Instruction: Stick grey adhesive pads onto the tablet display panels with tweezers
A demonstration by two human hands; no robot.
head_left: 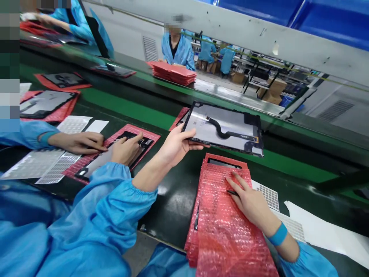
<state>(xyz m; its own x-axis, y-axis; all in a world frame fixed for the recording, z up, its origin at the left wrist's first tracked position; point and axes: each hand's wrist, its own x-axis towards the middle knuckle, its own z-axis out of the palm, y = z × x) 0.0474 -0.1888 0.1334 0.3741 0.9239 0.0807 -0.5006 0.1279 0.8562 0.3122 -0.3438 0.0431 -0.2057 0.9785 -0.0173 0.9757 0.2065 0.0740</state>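
My left hand [176, 148] grips the near left corner of a display panel [198, 129], raised above the bench. Its silvery back faces up, with a black frame and a curved black flex cable [221, 130]. Lower right, my right hand [249, 200] lies on a red bubble-wrap bag [221, 200], its fingers partly stretched. A thin dark tool [231, 192] sticks out between those fingers; its kind cannot be made out. Under the bag is a stack of red bubble-wrap bags, with another panel [225, 163] showing at the far end.
At left, a co-worker's hands [127, 148] work on a panel over red wrap, beside white sticker sheets [46, 161]. More sticker sheets [268, 196] and white paper [325, 227] lie at right. A red bag stack [173, 73] stands across the line, before another person.
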